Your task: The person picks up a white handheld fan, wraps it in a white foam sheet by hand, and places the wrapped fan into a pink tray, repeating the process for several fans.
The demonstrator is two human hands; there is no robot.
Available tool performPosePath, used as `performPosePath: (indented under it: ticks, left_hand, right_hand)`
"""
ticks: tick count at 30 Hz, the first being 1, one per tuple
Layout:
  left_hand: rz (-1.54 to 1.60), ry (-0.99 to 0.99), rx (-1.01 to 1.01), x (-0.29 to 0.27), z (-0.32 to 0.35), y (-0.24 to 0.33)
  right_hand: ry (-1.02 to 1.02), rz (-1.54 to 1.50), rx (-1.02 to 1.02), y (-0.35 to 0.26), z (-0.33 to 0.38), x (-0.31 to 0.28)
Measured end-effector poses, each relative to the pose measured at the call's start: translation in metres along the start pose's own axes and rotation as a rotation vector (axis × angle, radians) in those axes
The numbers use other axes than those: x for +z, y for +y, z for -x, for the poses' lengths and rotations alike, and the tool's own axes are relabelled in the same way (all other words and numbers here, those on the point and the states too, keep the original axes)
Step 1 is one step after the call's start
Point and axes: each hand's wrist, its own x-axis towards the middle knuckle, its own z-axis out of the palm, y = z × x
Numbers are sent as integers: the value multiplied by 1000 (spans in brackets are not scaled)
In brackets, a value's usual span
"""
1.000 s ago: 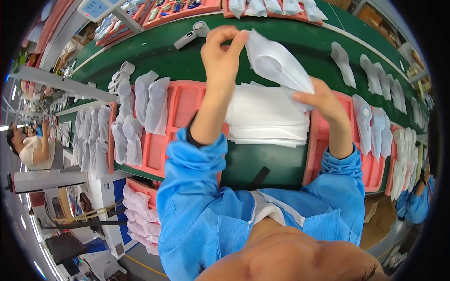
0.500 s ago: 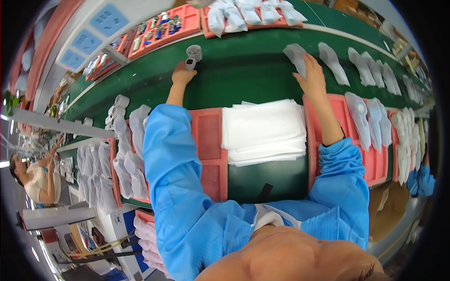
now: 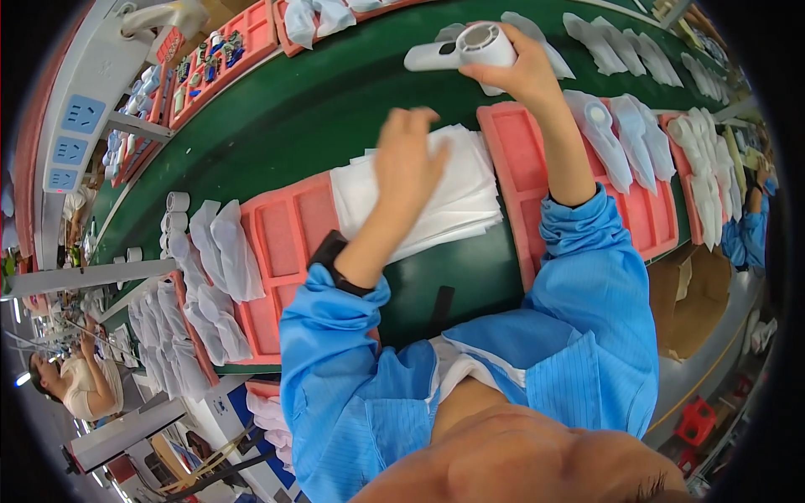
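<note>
In my right hand is a white handheld device with a round, ring-shaped head and a smooth handle pointing left; its kind cannot be told. The fingers wrap round the head, well above the green tabletop. Behind that hand lies a device in a translucent white sleeve, partly hidden. My left hand, slightly blurred, hovers over a stack of flat white sleeves. Its fingers and thumb are apart, with nothing between them. A black band circles the left wrist.
Pink trays flank the stack, several sleeved devices lying on them. Bare white devices stand at the left. A tray of small parts and a socket panel are at far left. A person sits left.
The white device has passed from my left hand to my right and is now lifted. My left hand has come back over the sleeves. The view has shifted.
</note>
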Motion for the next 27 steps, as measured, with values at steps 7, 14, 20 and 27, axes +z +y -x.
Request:
performPosePath:
  ticks: [7, 14, 20, 27]
  left_hand:
    - [-68, -226, -182, 52, 29, -1]
    - [543, -168, -359, 26, 24, -26]
    - [324, -126, -223, 37, 32, -17]
    - [-60, -172, -48, 60, 28, 12]
  right_hand:
    - [111, 18, -122, -37, 10, -9]
    - [-138, 25, -94, -20, 22, -57]
    - [-209, 12, -93, -30, 22, -49]
    - [-198, 105, -65, -57, 20, -42]
